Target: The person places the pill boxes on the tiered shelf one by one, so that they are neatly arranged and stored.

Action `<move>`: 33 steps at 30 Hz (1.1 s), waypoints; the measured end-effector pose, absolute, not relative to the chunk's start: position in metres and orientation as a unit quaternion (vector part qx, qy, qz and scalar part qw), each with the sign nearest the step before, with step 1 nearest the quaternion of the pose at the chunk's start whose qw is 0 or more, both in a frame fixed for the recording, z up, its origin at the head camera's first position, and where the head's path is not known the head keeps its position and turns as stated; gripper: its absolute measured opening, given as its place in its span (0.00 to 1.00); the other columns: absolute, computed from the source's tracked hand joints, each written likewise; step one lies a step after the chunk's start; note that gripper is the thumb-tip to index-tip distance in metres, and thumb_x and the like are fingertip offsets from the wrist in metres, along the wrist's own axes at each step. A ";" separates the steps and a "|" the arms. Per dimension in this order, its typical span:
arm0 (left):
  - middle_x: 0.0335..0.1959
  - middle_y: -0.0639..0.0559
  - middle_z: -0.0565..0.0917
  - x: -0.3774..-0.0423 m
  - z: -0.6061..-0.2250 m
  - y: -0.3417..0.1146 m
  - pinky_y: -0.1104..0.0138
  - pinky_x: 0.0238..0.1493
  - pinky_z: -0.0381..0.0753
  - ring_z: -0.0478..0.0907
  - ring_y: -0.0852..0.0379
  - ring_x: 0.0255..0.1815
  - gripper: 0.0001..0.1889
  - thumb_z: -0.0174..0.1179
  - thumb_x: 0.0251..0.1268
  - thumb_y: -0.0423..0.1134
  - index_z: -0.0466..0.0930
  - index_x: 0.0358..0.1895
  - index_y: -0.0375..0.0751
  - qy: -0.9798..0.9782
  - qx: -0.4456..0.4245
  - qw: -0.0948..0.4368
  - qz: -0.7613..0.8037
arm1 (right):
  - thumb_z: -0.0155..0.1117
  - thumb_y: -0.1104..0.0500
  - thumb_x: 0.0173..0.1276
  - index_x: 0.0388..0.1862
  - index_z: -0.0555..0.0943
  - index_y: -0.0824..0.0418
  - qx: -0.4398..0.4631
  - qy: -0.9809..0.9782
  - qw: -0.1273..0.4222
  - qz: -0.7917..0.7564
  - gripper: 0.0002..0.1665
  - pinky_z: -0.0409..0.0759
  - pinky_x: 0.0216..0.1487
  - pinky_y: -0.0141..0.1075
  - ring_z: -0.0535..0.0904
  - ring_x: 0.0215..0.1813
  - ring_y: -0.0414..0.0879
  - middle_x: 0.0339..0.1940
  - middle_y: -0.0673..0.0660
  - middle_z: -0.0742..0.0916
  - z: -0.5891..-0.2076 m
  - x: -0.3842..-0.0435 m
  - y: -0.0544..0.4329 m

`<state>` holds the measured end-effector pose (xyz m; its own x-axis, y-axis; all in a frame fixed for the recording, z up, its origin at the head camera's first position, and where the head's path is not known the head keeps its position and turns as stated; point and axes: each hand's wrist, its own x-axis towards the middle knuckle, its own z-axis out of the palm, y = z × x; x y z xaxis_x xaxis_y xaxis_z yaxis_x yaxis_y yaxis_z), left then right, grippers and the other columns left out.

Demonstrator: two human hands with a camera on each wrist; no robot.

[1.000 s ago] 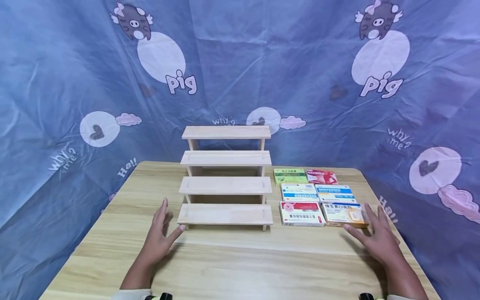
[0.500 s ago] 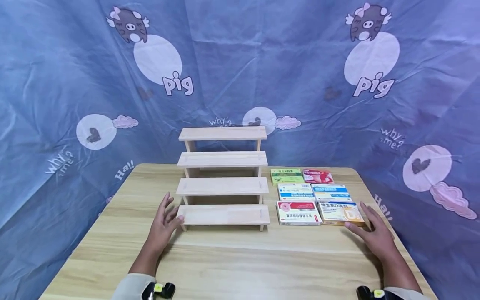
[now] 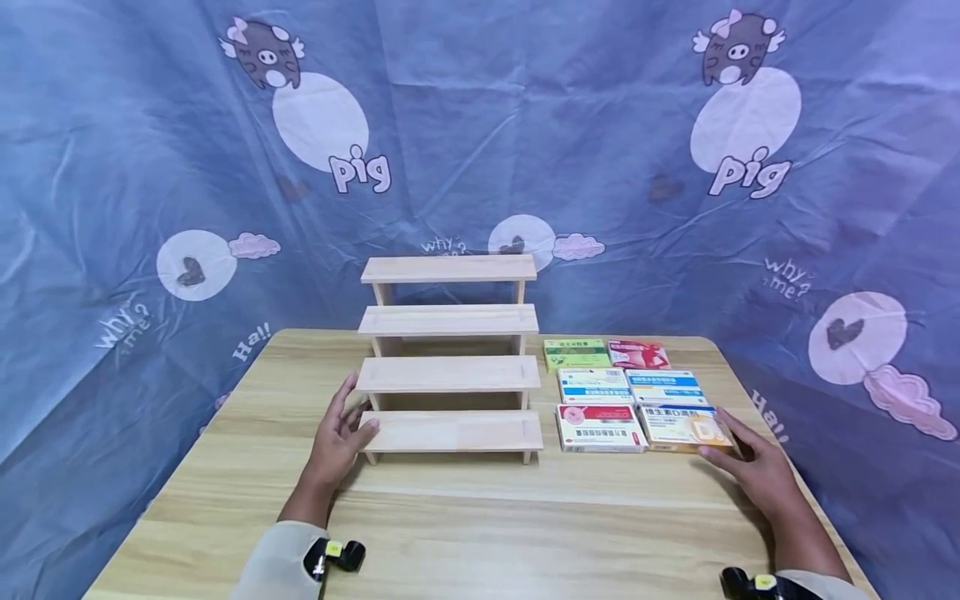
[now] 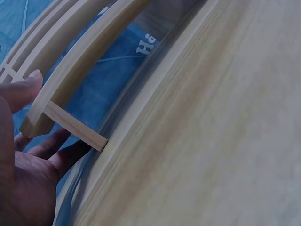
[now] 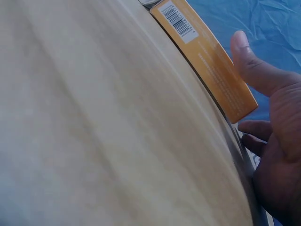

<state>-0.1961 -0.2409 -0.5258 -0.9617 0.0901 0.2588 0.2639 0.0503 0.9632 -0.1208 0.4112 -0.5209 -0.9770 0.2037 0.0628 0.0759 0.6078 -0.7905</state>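
A pale wooden step display stand (image 3: pixel 450 431) with several tiers is in the middle of the head view. My left hand (image 3: pixel 332 446) is at the left end of its lowest tier. Its thumb lies on the board, and in the left wrist view the other fingers (image 4: pixel 49 143) reach underneath by the leg. To the right, several flat medicine boxes lie in two columns. My right hand (image 3: pixel 765 475) is around the right end of the nearest one, a white and orange vitamin D box (image 3: pixel 678 427). Thumb and fingers are spread loosely there, and the right wrist view shows its orange side (image 5: pixel 202 59).
Beside the vitamin D box lies a red and white box (image 3: pixel 602 429). Behind are two blue and white boxes (image 3: pixel 666 387), a green box (image 3: pixel 576 354) and a red box (image 3: pixel 637 354). A blue patterned cloth (image 3: pixel 450 125) hangs behind the wooden table (image 3: pixel 480 533).
My left hand has moved right and onto the end of the lowest tier, its thumb now on the board. The right hand has come slightly closer to the vitamin D box.
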 end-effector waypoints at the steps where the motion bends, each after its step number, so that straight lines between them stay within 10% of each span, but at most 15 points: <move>1: 0.92 0.35 0.42 -0.196 -0.526 -0.241 0.81 0.70 0.72 0.64 0.33 0.83 0.49 0.62 0.76 0.22 0.44 0.92 0.46 -0.726 -0.125 0.068 -0.673 | 0.75 0.49 0.77 0.90 0.57 0.55 -0.079 -0.896 0.074 0.431 0.53 0.49 0.84 0.22 0.48 0.91 0.67 0.89 0.67 0.60 -0.521 -0.122 0.412; 6: 0.89 0.30 0.52 -0.196 -0.531 -0.242 0.80 0.67 0.76 0.73 0.70 0.73 0.47 0.62 0.78 0.24 0.48 0.91 0.47 -0.744 -0.131 0.070 -0.652 | 0.78 0.52 0.74 0.85 0.69 0.59 -0.050 -0.907 0.126 0.399 0.46 0.50 0.61 0.03 0.57 0.87 0.40 0.85 0.63 0.69 -0.530 -0.122 0.414; 9: 0.85 0.25 0.58 -0.195 -0.531 -0.242 0.80 0.69 0.74 0.72 0.78 0.71 0.46 0.60 0.78 0.23 0.47 0.91 0.46 -0.743 -0.138 0.070 -0.652 | 0.78 0.54 0.73 0.81 0.73 0.63 -0.036 -0.909 0.137 0.392 0.42 0.49 0.66 0.05 0.60 0.89 0.53 0.81 0.76 0.71 -0.531 -0.124 0.413; 15: 0.82 0.19 0.62 -0.194 -0.529 -0.243 0.82 0.68 0.74 0.71 0.82 0.71 0.46 0.58 0.79 0.23 0.44 0.92 0.44 -0.742 -0.146 0.069 -0.650 | 0.78 0.54 0.73 0.79 0.73 0.67 -0.048 -0.908 0.117 0.398 0.41 0.51 0.90 0.57 0.59 0.81 0.86 0.80 0.84 0.68 -0.527 -0.128 0.410; 21: 0.84 0.22 0.61 -0.194 -0.528 -0.242 0.84 0.69 0.70 0.71 0.70 0.75 0.47 0.60 0.80 0.26 0.42 0.92 0.48 -0.752 -0.130 0.049 -0.644 | 0.78 0.55 0.73 0.79 0.73 0.69 -0.060 -0.908 0.114 0.398 0.42 0.52 0.84 0.70 0.58 0.82 0.87 0.81 0.83 0.66 -0.526 -0.128 0.411; 24: 0.85 0.24 0.62 -0.193 -0.527 -0.242 0.85 0.70 0.67 0.69 0.51 0.81 0.48 0.61 0.81 0.28 0.42 0.92 0.52 -0.761 -0.120 0.040 -0.636 | 0.79 0.54 0.72 0.79 0.74 0.67 -0.066 -0.911 0.118 0.389 0.42 0.58 0.89 0.37 0.63 0.80 0.85 0.80 0.82 0.70 -0.527 -0.128 0.412; 27: 0.85 0.26 0.64 -0.194 -0.526 -0.243 0.87 0.72 0.62 0.64 0.42 0.84 0.49 0.62 0.80 0.29 0.41 0.92 0.55 -0.768 -0.115 0.032 -0.629 | 0.79 0.52 0.73 0.80 0.75 0.64 -0.080 -0.916 0.114 0.376 0.42 0.62 0.69 0.14 0.69 0.78 0.82 0.78 0.79 0.75 -0.527 -0.128 0.412; 33: 0.86 0.27 0.63 -0.195 -0.525 -0.244 0.88 0.72 0.55 0.60 0.39 0.87 0.49 0.63 0.81 0.32 0.40 0.92 0.57 -0.776 -0.113 0.022 -0.621 | 0.77 0.51 0.74 0.80 0.74 0.64 -0.100 -0.916 0.093 0.378 0.41 0.71 0.77 0.62 0.68 0.79 0.81 0.78 0.78 0.75 -0.524 -0.130 0.411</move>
